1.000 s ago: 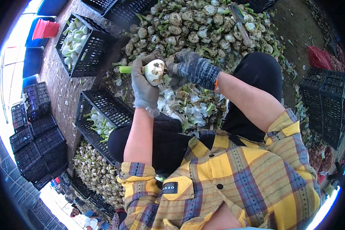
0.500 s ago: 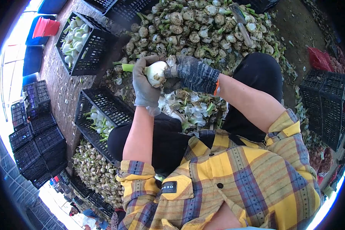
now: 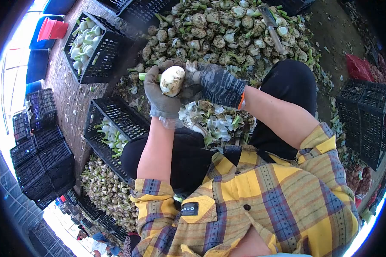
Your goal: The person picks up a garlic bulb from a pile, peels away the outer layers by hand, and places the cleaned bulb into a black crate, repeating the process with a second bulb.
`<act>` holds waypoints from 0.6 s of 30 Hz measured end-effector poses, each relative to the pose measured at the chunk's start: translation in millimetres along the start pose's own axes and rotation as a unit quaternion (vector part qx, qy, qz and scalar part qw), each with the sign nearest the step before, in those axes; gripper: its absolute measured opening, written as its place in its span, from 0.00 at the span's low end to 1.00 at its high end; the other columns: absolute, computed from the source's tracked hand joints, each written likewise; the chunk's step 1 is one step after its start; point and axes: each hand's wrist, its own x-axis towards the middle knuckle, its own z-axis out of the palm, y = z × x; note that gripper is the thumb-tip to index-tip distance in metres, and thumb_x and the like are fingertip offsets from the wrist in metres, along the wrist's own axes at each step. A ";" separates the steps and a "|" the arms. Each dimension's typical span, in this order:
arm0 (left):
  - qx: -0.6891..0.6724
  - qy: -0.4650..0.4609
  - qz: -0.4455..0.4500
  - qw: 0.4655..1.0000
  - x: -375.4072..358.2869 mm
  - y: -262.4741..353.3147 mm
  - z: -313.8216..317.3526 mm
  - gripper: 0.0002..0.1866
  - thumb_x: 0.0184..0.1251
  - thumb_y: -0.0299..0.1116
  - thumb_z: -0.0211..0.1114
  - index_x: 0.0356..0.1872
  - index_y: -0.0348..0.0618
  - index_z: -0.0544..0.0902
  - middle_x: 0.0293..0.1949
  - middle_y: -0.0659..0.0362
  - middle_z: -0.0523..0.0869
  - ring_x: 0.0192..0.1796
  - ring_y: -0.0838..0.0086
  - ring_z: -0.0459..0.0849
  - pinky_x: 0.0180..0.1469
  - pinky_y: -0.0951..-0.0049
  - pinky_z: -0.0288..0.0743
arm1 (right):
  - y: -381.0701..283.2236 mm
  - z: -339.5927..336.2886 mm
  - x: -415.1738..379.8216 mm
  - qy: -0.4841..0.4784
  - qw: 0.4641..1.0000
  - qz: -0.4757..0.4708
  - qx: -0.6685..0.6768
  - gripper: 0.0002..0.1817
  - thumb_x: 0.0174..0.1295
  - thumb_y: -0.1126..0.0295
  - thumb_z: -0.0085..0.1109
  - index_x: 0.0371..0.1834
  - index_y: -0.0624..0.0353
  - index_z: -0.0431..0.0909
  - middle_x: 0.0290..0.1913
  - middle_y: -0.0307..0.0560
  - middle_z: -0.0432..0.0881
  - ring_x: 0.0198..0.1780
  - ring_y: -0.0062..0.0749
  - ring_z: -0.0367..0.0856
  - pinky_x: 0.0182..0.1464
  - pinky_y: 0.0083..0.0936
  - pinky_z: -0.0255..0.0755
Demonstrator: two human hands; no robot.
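My left hand [image 3: 164, 92], in a grey coated glove, is wrapped round a garlic bulb [image 3: 173, 80]. Its short green stem [image 3: 143, 76] sticks out to the left past the thumb. The bulb is white with brown, dirty patches on its lower side. Just to the right, my right hand [image 3: 218, 83], in a dark knitted glove, has its fingers closed beside the bulb. A pale papery tuft of garlic skin [image 3: 191, 66] shows at these fingertips. Below both hands, a heap of peeled skins and leaves [image 3: 216, 120] lies between my knees.
Ahead lies a big pile of dirty bulbs [image 3: 218, 34] with a knife [image 3: 272, 30] on top. Black crates of cleaned bulbs stand at the left, one farther off [image 3: 101, 60] and one by my knee [image 3: 111, 115]. Stacked crates [image 3: 362, 120] stand at the right.
The bulb has turned and tipped in my left hand, bringing a dirtier side into view. My right fingers have drawn slightly away from it, with the pale tuft at their tips.
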 end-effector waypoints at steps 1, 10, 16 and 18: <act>-0.007 -0.006 -0.005 1.000 -0.3 0.8 -0.3 0.17 0.65 0.41 0.51 0.40 0.37 0.79 0.36 0.54 0.84 0.39 0.64 0.83 0.44 0.62 0.79 | -5.4 4.6 -0.3 0.005 0.999 0.031 0.042 0.19 0.63 0.61 0.57 0.53 0.59 0.74 0.42 0.46 0.82 0.39 0.29 0.83 0.39 0.26 0.80; 0.056 0.002 0.029 0.998 0.3 -1.7 2.3 0.18 0.65 0.44 0.50 0.39 0.40 0.80 0.38 0.51 0.84 0.41 0.59 0.82 0.47 0.58 0.77 | 2.0 2.7 1.4 0.034 0.996 -0.020 -0.074 0.16 0.61 0.60 0.59 0.46 0.60 0.77 0.37 0.44 0.82 0.34 0.25 0.80 0.34 0.21 0.76; 0.059 0.027 0.009 0.998 -6.8 -2.5 9.6 0.20 0.67 0.44 0.46 0.41 0.38 0.79 0.36 0.53 0.84 0.38 0.64 0.84 0.41 0.65 0.79 | -6.9 11.4 2.8 0.068 0.995 0.000 -0.079 0.15 0.61 0.64 0.59 0.44 0.63 0.75 0.36 0.43 0.81 0.33 0.23 0.79 0.34 0.20 0.74; 0.065 0.032 0.013 0.997 -3.1 -3.7 3.7 0.20 0.66 0.47 0.49 0.40 0.40 0.79 0.36 0.52 0.84 0.39 0.61 0.83 0.42 0.61 0.79 | 2.2 5.4 5.1 0.070 0.990 -0.037 -0.114 0.15 0.60 0.65 0.60 0.45 0.64 0.75 0.37 0.44 0.81 0.35 0.24 0.80 0.36 0.21 0.76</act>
